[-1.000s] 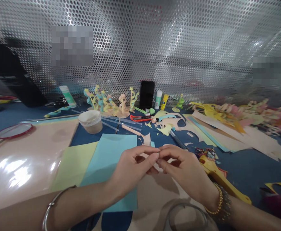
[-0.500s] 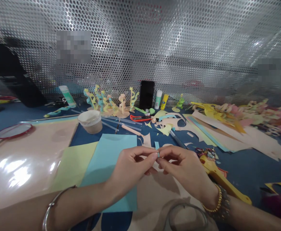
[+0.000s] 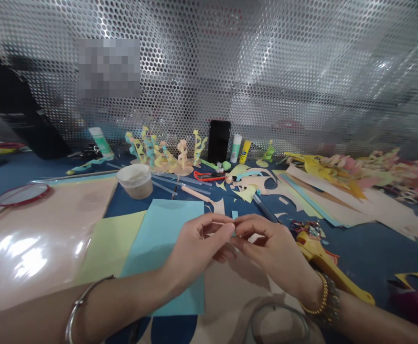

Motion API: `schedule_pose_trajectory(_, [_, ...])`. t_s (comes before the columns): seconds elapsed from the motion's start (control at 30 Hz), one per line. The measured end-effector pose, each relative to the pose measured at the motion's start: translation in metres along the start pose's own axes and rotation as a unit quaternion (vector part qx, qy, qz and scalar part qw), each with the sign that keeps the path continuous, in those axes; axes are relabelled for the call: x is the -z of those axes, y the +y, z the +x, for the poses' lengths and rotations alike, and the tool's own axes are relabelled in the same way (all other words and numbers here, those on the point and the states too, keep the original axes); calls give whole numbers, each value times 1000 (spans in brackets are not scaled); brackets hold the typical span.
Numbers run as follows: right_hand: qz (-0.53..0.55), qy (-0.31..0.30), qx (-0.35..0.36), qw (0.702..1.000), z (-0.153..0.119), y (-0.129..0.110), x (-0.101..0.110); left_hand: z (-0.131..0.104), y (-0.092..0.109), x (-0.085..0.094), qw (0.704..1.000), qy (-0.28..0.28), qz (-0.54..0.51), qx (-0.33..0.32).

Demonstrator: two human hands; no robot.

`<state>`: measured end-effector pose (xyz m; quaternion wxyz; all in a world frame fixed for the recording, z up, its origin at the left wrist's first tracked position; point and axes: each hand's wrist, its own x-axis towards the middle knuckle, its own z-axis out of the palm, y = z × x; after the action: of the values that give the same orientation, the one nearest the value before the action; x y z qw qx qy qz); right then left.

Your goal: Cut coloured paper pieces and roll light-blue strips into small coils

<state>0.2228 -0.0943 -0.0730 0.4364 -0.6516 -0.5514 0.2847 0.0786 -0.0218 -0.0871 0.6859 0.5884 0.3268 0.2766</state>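
A narrow strip of light blue paper (image 3: 234, 215) stands up between my fingertips, most of it hidden by them. My left hand (image 3: 203, 246) pinches it from the left, thumb against index finger. From the other side, my right hand (image 3: 266, 241) closes on the same strip, and the fingertips of both hands meet. Beneath them lies a pale pink sheet (image 3: 226, 296), with a blue sheet (image 3: 173, 215) by my left hand.
Behind stand curled paper figures (image 3: 182, 155), a black phone (image 3: 219, 141) and glue sticks (image 3: 236, 148). A paper cup (image 3: 135, 181) is left of centre. Paper scraps (image 3: 246, 192) and a red cutter (image 3: 209, 176) lie ahead; a yellow tool (image 3: 341, 277) lies right.
The fingers of both hands have shifted slightly around the blue strip, and less of the strip shows above them. The things on the table have stayed put.
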Motion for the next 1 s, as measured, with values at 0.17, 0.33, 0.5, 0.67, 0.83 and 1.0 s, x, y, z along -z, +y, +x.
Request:
schedule_pose_trajectory(0.17, [-40,-6,24,999,-1,0,0,3,-1,1,999,-21,-21,19])
schedule_pose_trajectory(0.33, [-8,-5,27,1000,0,3,-1,4,0,0,998,-36,-51,24])
schedule_pose_trajectory(0.5, [28,-9,3,1000,1,4,-2,4,-1,0,997,-32,-62,25])
schedule_pose_trajectory(0.67, [57,-1,-22,998,1,4,-1,5,-2,1,996,-38,-75,27])
schedule_pose_trajectory(0.83, [94,-18,-46,994,3,7,0,6,-3,1,994,-51,-96,10])
schedule_pose_trajectory(1.0, [225,-12,-139,964,5,6,1,3,-5,1,994,-54,-80,-55])
